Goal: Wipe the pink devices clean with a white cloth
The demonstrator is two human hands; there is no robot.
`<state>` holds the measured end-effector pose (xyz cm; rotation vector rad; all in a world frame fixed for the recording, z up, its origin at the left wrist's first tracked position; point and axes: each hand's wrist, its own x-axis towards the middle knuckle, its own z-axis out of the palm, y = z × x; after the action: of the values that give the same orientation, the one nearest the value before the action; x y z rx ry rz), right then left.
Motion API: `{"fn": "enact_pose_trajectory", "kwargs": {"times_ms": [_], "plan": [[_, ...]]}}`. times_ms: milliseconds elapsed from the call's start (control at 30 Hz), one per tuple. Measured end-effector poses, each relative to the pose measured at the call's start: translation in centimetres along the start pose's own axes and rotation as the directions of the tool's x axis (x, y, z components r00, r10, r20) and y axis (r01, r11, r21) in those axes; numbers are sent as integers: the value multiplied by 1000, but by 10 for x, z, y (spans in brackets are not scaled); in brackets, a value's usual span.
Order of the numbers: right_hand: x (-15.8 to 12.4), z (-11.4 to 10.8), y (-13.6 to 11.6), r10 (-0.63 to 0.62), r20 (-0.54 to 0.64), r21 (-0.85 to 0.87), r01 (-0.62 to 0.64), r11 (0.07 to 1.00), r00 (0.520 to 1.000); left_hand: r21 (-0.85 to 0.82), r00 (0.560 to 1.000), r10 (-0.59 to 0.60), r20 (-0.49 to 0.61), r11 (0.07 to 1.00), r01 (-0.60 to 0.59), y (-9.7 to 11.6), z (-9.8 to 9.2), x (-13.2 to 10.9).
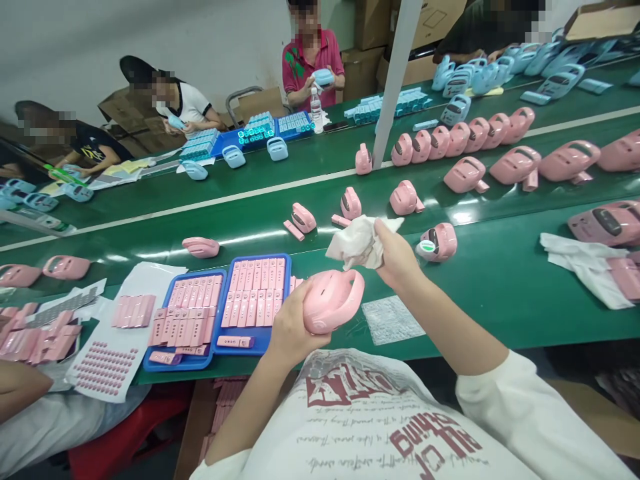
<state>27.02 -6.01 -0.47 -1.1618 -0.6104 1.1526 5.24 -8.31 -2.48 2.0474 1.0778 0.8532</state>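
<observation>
My left hand (293, 327) grips a glossy pink plastic housing with a loop handle (327, 303), held tilted over the near edge of the green bench. Closed around a crumpled white cloth (357, 243) is my right hand (397, 257), just above and to the right of the housing. The cloth and the housing appear apart. Left of my left hand, two blue trays (217, 313) hold rows of pink rectangular pieces. A grey-white textured pad (391, 320) lies on the bench below my right wrist.
Several pink housings (465, 175) line the green belt (240, 233) beyond me. A metal post (395, 87) rises behind them. A sticker sheet (107, 367) lies left, beside a neighbour's arm (23, 387). Across the belt, people handle blue housings (323, 78); a water bottle (317, 111) stands there.
</observation>
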Motion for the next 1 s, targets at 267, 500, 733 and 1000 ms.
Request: {"fn": "enact_pose_trajectory", "kwargs": {"times_ms": [267,500,733,1000], "plan": [[-53,15,-4,-129,777,-488,720,494,616,468,887,459,-44,794,-388,-17,8,2],[1,-13,7,122,360,-205,-50,977,925,328,906,391,-162,887,-324,-21,6,-3],[-31,19,48,-380,226,-180,422,889,897,-817,886,-441,-141,558,147,-2,24,20],[-47,21,96,-523,793,-371,929,-10,311,-806,659,-722,210,253,535,14,30,25]]}}
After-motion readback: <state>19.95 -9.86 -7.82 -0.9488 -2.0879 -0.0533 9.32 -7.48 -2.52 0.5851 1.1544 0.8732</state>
